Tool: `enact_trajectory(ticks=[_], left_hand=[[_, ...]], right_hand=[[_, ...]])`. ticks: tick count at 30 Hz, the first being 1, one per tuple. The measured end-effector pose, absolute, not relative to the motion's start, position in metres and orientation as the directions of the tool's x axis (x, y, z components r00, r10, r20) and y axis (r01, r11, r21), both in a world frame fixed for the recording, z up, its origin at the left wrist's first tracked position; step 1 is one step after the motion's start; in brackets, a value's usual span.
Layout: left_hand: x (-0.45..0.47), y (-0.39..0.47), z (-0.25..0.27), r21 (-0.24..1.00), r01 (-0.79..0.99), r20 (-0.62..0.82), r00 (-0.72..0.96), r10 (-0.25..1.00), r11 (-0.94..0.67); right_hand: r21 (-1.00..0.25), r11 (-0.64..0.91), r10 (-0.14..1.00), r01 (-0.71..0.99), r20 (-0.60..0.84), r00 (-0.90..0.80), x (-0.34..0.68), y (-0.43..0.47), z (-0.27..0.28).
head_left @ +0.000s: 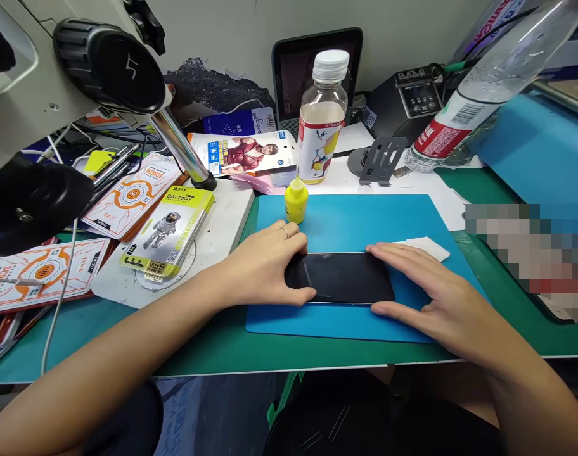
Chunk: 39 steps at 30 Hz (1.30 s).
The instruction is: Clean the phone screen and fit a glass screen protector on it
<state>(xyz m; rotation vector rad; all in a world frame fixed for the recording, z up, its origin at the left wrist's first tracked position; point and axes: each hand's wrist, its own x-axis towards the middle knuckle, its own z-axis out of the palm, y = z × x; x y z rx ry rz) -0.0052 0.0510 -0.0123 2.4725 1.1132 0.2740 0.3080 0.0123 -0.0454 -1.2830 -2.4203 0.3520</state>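
Note:
A black smartphone (pixel 341 277) lies flat, its dark face up, on a blue mat (pixel 350 323). My left hand (pixel 265 263) holds its left end, with the thumb along the near edge and the curled fingers at the far edge. Around the right end is my right hand (pixel 431 294), fingertips on the far long edge and thumb at the near corner. Just beyond my left hand stands a small yellow bottle (pixel 296 201) with a thin tip. A white piece of paper (pixel 424 247) lies partly hidden behind my right hand.
Left are a microscope stand's metal post (pixel 182 145), a yellow-green battery box (pixel 168 231) and orange-white screen boxes (pixel 134 193). Behind the mat stand a drink bottle (pixel 321 126), a grey phone holder (pixel 381 161) and a leaning clear bottle (pixel 474 107). A blurred patch covers something right.

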Motion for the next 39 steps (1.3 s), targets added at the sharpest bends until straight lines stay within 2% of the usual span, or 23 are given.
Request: enact_trajectory(ticks=[11,20,28,39], left_hand=[[-0.003,0.057,-0.015,0.346,0.666,0.084,0.679,0.729,-0.661],[-0.006,0.064,-0.019,0.445,0.667,0.084,0.634,0.769,-0.598],[-0.006,0.061,-0.016,0.473,0.657,0.063,0.640,0.766,-0.588],[-0.008,0.051,-0.009,0.369,0.634,-0.001,0.732,0.682,-0.680]], right_hand=[[-0.390,0.553,0.832,0.736,0.217,-0.511,0.305,0.012,-0.046],[-0.401,0.565,0.824,0.721,0.227,-0.519,0.304,0.012,-0.043],[-0.421,0.566,0.822,0.709,0.229,-0.521,0.305,0.013,-0.044],[-0.414,0.567,0.822,0.712,0.230,-0.521,0.305,0.012,-0.045]])
